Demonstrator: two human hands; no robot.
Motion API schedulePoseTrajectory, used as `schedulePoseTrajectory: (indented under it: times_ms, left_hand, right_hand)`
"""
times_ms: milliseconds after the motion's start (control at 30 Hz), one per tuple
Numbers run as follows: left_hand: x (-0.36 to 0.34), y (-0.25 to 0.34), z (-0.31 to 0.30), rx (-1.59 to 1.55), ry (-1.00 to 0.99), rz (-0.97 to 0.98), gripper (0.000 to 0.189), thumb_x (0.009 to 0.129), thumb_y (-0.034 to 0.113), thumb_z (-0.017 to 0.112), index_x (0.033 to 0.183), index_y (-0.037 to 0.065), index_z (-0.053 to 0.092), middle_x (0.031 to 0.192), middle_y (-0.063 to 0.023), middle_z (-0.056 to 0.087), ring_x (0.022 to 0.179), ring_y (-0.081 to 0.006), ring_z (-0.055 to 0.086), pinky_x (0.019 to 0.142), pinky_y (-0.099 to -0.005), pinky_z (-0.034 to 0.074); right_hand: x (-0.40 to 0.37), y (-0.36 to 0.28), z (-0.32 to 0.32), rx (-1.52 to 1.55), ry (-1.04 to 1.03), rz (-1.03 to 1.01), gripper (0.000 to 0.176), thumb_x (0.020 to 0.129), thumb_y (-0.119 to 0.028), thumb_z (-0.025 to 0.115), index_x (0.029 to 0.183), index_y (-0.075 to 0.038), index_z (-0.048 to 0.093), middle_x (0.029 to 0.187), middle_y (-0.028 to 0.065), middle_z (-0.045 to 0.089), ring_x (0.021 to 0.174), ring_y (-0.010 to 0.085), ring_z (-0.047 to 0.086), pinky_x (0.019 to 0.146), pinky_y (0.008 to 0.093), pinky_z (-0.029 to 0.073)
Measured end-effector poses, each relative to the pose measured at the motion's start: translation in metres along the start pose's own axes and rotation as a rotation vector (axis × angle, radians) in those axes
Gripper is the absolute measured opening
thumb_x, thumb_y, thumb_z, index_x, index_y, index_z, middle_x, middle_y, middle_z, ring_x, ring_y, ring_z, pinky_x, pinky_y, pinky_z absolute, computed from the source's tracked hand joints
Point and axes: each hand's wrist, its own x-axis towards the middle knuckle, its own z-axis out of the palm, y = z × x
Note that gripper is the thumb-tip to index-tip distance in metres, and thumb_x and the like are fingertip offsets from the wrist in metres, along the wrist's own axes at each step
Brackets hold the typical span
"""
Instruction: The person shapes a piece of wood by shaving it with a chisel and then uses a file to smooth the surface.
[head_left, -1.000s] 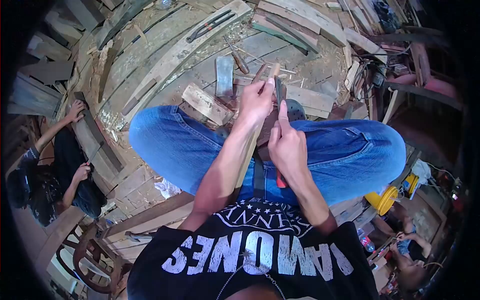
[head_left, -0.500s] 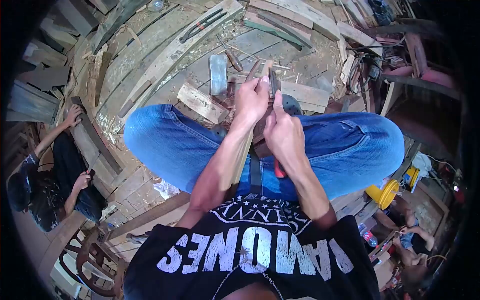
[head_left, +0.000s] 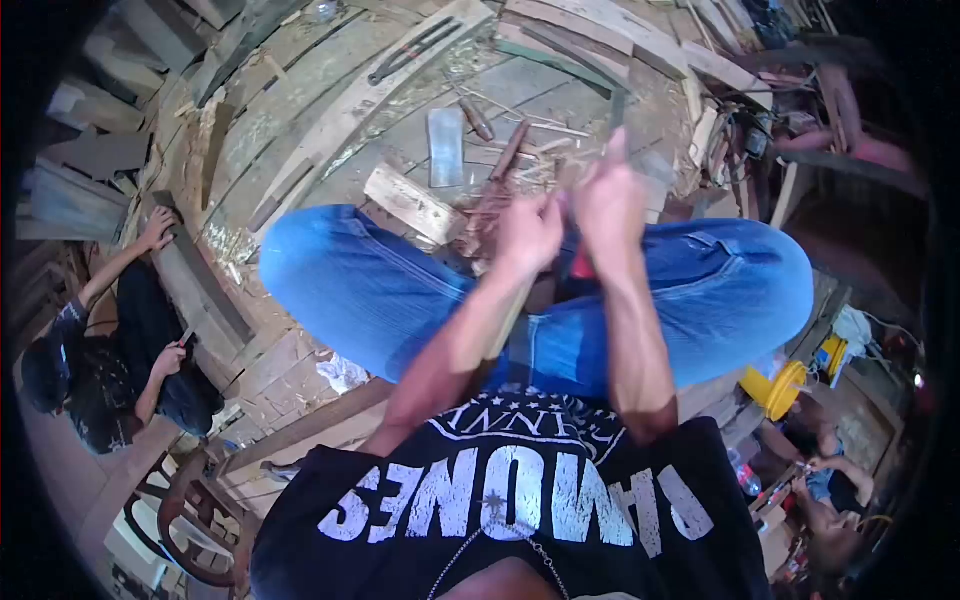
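Note:
My right hand [head_left: 612,205], blurred by motion, is closed around a knife with its index finger stretched along the blade [head_left: 618,108]. A red part [head_left: 582,265], apparently the handle's end, shows behind the hand. My left hand [head_left: 530,232] is closed on a thin pale wooden strip [head_left: 512,318] that runs back along the forearm toward my lap; the strip's far end is hard to make out. Beyond my left hand lie a reddish-brown stick [head_left: 510,150], a grey rectangular block [head_left: 445,147], a wood offcut [head_left: 415,203] and a wooden-handled tool [head_left: 478,120].
Pincers [head_left: 412,50] lie on a long plank [head_left: 345,115] ahead. Wood shavings cover the floor. At left, a co-worker [head_left: 80,370] holds a tool by a beam [head_left: 205,270]. A yellow bucket [head_left: 775,390] stands at right, near another person [head_left: 830,470].
My right hand and the knife have swung up and right, away from my left hand. My left hand has shifted slightly right and toward me, and the view has moved a little.

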Motion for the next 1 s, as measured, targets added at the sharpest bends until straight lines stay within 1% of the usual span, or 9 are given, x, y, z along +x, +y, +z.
schedulePoseTrajectory:
  times_ms: [100,133,267,300,433,500,700,900,1000]
  left_hand:
    - [-0.002,0.009,-0.005,-0.125,0.113,0.159,0.033,0.097,0.027,0.054,0.087,0.000,0.067,0.067,-0.0076,0.064,0.055,-0.0127,0.059,0.050,-0.0297,0.047]
    - [0.000,0.020,-0.015,-0.198,-0.076,-0.128,0.034,0.099,0.029,0.052,0.084,0.001,0.065,0.061,-0.0043,0.057,0.048,-0.0091,0.053,0.042,-0.0274,0.042]
    - [-0.003,0.026,-0.031,-0.446,-0.122,-0.158,0.038,0.100,0.032,0.050,0.084,0.001,0.064,0.062,-0.0026,0.057,0.047,-0.0098,0.052,0.042,-0.0264,0.040]
    - [-0.001,0.025,-0.035,-0.587,-0.181,-0.155,0.035,0.100,0.032,0.050,0.088,0.001,0.064,0.063,-0.0018,0.056,0.046,-0.0095,0.049,0.041,-0.0255,0.038]
    - [-0.006,0.053,-0.058,-0.686,-0.196,-0.185,0.034,0.102,0.030,0.047,0.099,0.000,0.063,0.067,-0.0006,0.054,0.047,-0.0084,0.046,0.042,-0.0233,0.035]
    - [-0.008,0.059,-0.070,-0.756,-0.224,-0.186,0.035,0.102,0.031,0.045,0.105,-0.001,0.061,0.069,-0.0014,0.054,0.048,-0.0084,0.046,0.043,-0.0225,0.036]
    - [-0.021,0.116,-0.137,-0.825,-0.274,0.087,0.044,0.104,0.036,0.036,0.115,-0.002,0.056,0.068,-0.0003,0.048,0.044,-0.0079,0.045,0.042,-0.0207,0.036]
    - [-0.036,0.190,-0.200,-0.935,-0.547,0.474,0.056,0.104,0.045,0.024,0.101,-0.002,0.054,0.054,0.0017,0.038,0.037,-0.0089,0.038,0.037,-0.0230,0.034]
    - [-0.037,0.222,-0.208,-0.920,-0.495,0.492,0.056,0.104,0.047,0.024,0.092,0.000,0.052,0.051,0.0022,0.036,0.035,-0.0097,0.036,0.035,-0.0231,0.032]
  right_hand:
    - [0.008,0.012,-0.007,0.077,0.146,-0.098,0.046,0.091,-0.013,0.047,0.133,0.005,0.048,0.065,0.0242,0.062,0.064,0.0378,0.066,0.061,0.0492,0.051]
    - [0.005,0.028,-0.004,0.127,0.155,-0.060,0.048,0.093,-0.013,0.048,0.138,0.001,0.044,0.062,0.0208,0.061,0.055,0.0303,0.064,0.053,0.0440,0.050]
    - [0.001,0.003,-0.020,0.472,0.137,-0.030,0.049,0.097,-0.015,0.047,0.144,-0.004,0.039,0.053,0.0065,0.054,0.043,0.0125,0.055,0.041,0.0315,0.045]
    - [-0.006,-0.008,-0.032,0.533,0.082,0.058,0.051,0.094,-0.019,0.052,0.138,0.004,0.042,0.060,0.0180,0.059,0.052,0.0251,0.063,0.053,0.0369,0.050]
    - [-0.039,-0.020,-0.058,0.891,-0.086,0.069,0.057,0.094,-0.011,0.056,0.144,0.004,0.033,0.073,0.0040,0.065,0.051,0.0056,0.055,0.044,0.0230,0.044]
    - [-0.054,-0.018,-0.065,1.021,-0.143,0.042,0.062,0.091,-0.003,0.058,0.146,0.003,0.030,0.081,0.0034,0.065,0.051,0.0056,0.053,0.045,0.0221,0.044]
    - [-0.054,-0.011,-0.110,1.117,-0.410,-0.075,0.065,0.089,0.003,0.056,0.147,0.003,0.027,0.069,0.0024,0.059,0.048,0.0076,0.053,0.044,0.0229,0.044]
    - [-0.009,-0.043,-0.191,0.875,-0.296,-0.461,0.060,0.087,-0.001,0.061,0.141,0.006,0.038,0.062,0.0024,0.061,0.052,0.0077,0.057,0.050,0.0234,0.046]
    - [0.019,-0.048,-0.208,0.709,-0.235,-0.646,0.055,0.084,-0.004,0.065,0.136,0.006,0.047,0.061,0.0053,0.063,0.054,0.0091,0.060,0.053,0.0256,0.048]
